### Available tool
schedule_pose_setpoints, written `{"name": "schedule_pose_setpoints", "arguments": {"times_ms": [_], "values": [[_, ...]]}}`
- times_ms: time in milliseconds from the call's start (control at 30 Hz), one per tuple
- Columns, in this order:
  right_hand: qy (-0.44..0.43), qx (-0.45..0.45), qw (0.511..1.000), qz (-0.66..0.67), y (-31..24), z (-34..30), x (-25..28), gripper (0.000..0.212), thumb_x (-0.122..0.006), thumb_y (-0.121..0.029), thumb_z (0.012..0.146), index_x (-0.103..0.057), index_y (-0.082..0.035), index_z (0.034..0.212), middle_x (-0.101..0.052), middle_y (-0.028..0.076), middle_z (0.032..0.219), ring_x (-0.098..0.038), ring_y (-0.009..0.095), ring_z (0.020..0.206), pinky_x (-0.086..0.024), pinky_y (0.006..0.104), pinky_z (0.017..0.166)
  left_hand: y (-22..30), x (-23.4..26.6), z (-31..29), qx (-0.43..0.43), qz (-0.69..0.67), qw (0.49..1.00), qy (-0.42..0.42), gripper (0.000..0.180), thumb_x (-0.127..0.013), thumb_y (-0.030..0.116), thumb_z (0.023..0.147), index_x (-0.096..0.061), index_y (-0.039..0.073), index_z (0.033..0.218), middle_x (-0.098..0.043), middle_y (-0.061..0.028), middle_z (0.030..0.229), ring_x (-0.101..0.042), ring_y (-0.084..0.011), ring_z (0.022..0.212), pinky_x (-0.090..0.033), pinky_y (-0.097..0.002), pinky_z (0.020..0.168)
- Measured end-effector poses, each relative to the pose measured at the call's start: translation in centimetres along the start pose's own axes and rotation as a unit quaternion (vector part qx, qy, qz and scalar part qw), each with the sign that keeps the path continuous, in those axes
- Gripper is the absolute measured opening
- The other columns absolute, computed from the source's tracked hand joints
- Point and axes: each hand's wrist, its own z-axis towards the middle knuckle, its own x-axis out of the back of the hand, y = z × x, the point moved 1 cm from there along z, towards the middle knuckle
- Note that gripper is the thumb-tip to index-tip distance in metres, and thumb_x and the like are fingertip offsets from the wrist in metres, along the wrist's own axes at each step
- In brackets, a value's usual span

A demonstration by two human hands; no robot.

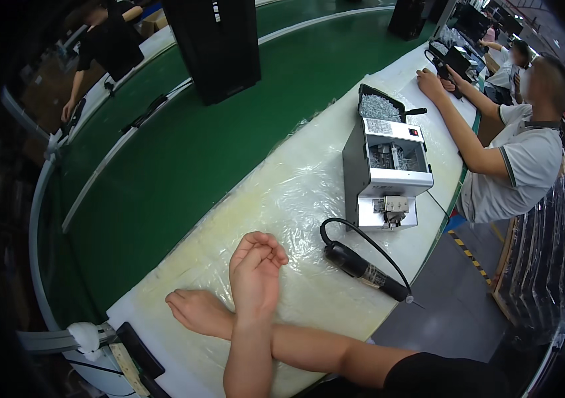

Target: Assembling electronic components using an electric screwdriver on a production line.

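My forearms cross over the plastic-covered tabletop (223, 239), the left one lying on top of the right. My left hand (256, 278) is raised with its palm showing, fingers loosely curled and nothing in them, so it is open. Farther left, my right hand (197, 313) rests low at the table with its back up. Its fingers are folded in and look closed, with no object visible in them. A black corded electric screwdriver (362, 268) lies right of my hands, its thin bit pointing past the table edge. Behind it stands a grey screw feeder (388, 176).
A black tray of small screws (380, 107) sits behind the feeder. To the right, a co-worker (521, 146) handles a dark tool. A green conveyor belt (183, 166) runs beyond the table, carrying a tall black case (213, 50). Another person (107, 46) stands across it.
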Motion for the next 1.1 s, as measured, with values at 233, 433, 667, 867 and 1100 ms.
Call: {"name": "schedule_pose_setpoints", "arguments": {"times_ms": [233, 433, 667, 867, 1100], "values": [[-0.001, -0.007, 1.000, -0.004, -0.1, 0.0, 0.0, 0.006, -0.059, -0.004, 0.087, -0.057, 0.001, 0.085, -0.059, 0.016, 0.072, -0.062, 0.035, 0.066, -0.050, 0.0443, 0.059, -0.1, 0.1, 0.1, 0.001, 0.004, 1.000, -0.012, 0.014, -0.048, -0.007, 0.090, -0.058, 0.001, 0.096, -0.061, -0.0112, 0.089, -0.059, -0.0206, 0.075, -0.050, -0.0316, 0.071], [-0.005, -0.007, 1.000, -0.009, 0.2, 0.0, -0.2, 0.006, -0.059, -0.004, 0.087, -0.057, 0.001, 0.085, -0.059, 0.017, 0.073, -0.062, 0.035, 0.066, -0.051, 0.0445, 0.059, 0.0, 0.2, 0.1, 0.002, 0.005, 1.000, -0.009, 0.014, -0.048, -0.007, 0.090, -0.058, 0.001, 0.096, -0.061, -0.0109, 0.089, -0.059, -0.0204, 0.075, -0.050, -0.0316, 0.071], [0.000, -0.009, 1.000, -0.006, 0.2, 0.0, 0.0, 0.007, -0.059, -0.004, 0.086, -0.056, 0.001, 0.083, -0.059, 0.017, 0.073, -0.062, 0.036, 0.066, -0.051, 0.0446, 0.059, -0.1, 0.1, 0.1, -0.011, 0.022, 1.000, -0.012, 0.015, -0.047, -0.008, 0.089, -0.058, 0.000, 0.096, -0.061, -0.0110, 0.089, -0.059, -0.0201, 0.074, -0.050, -0.0309, 0.071], [-0.021, -0.016, 0.999, -0.017, 0.4, 0.0, 0.1, 0.008, -0.056, -0.004, 0.087, -0.054, 0.001, 0.081, -0.060, 0.019, 0.074, -0.062, 0.038, 0.067, -0.051, 0.0463, 0.061, -0.4, -0.5, -0.1, -0.062, 0.118, 0.991, 0.002, 0.015, -0.047, -0.008, 0.090, -0.060, -0.001, 0.095, -0.061, -0.0094, 0.087, -0.059, -0.0172, 0.075, -0.050, -0.0287, 0.072], [-0.005, -0.029, 1.000, -0.007, 0.5, 0.2, -0.2, 0.009, -0.056, -0.006, 0.088, -0.056, 0.001, 0.084, -0.061, 0.019, 0.076, -0.062, 0.038, 0.069, -0.051, 0.0466, 0.062, -3.8, -2.5, 0.1, -0.237, 0.444, 0.860, -0.077, 0.014, -0.050, -0.007, 0.090, -0.063, -0.001, 0.093, -0.064, -0.0094, 0.092, -0.061, -0.0163, 0.079, -0.049, -0.0269, 0.071]]}}
